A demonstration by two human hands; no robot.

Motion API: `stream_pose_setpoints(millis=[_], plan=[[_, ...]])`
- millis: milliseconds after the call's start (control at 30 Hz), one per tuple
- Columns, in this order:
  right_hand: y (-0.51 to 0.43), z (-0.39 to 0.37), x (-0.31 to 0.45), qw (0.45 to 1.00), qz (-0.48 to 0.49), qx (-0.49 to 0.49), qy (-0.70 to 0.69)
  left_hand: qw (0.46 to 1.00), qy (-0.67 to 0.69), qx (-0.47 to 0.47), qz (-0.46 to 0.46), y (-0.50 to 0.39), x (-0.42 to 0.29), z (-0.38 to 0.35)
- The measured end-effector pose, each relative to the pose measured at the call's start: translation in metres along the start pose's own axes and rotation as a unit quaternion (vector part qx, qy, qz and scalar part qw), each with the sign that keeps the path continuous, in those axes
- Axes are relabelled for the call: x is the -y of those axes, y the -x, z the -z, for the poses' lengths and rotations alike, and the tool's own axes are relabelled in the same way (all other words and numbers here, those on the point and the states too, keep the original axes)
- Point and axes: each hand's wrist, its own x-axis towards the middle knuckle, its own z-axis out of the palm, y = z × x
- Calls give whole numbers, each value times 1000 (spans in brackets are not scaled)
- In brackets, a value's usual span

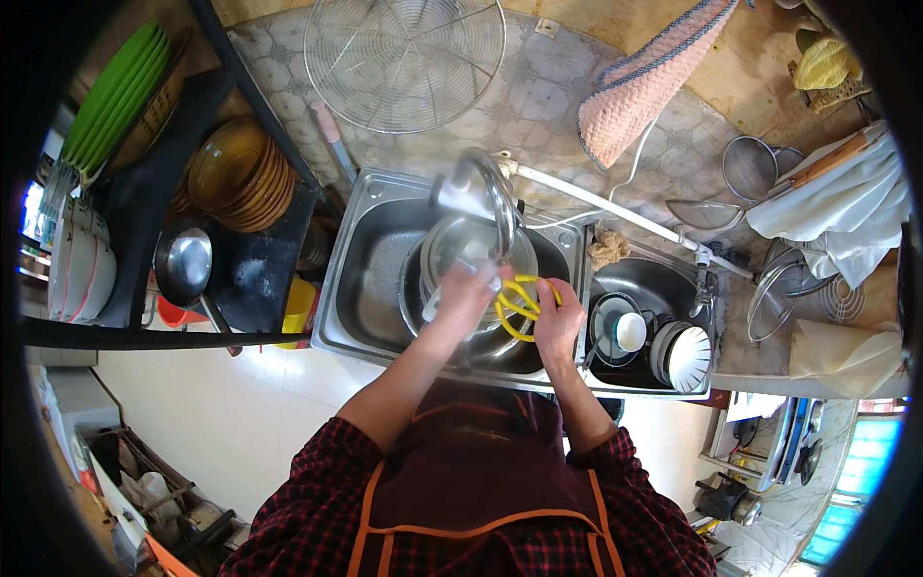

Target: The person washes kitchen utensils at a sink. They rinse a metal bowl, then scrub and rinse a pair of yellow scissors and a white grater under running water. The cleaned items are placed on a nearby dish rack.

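My left hand (465,292) is under the curved chrome faucet (497,191), closed around something pale or clear that is blurred. My right hand (560,321) grips a yellow looped piece (515,306), perhaps a handle or tubing, which reaches across to my left hand. Both hands are above the larger basin of a stainless steel sink (375,267). Beneath them in that basin are a round translucent lid or bowl (451,249) and a wide metal bowl (409,317). What exactly my left hand holds is hidden by the fingers and blur.
The smaller basin at right holds a white cup (629,332) and stacked bowls (685,357). A black shelf (267,288) at left carries brown plates (241,173) and a metal ladle (184,263). A wire strainer (404,65) and pink cloth (642,94) are beyond the sink.
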Motion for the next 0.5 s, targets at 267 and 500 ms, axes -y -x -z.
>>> stream_pose_setpoints(millis=[267, 500], plan=[[0, -12, -4, 1000, 10, -18, -2, 988, -135, 54, -45, 0, 8, 13], [6, -4, -22, 999, -38, 4, -12, 994, -87, 62, 26, -1, 9, 28]])
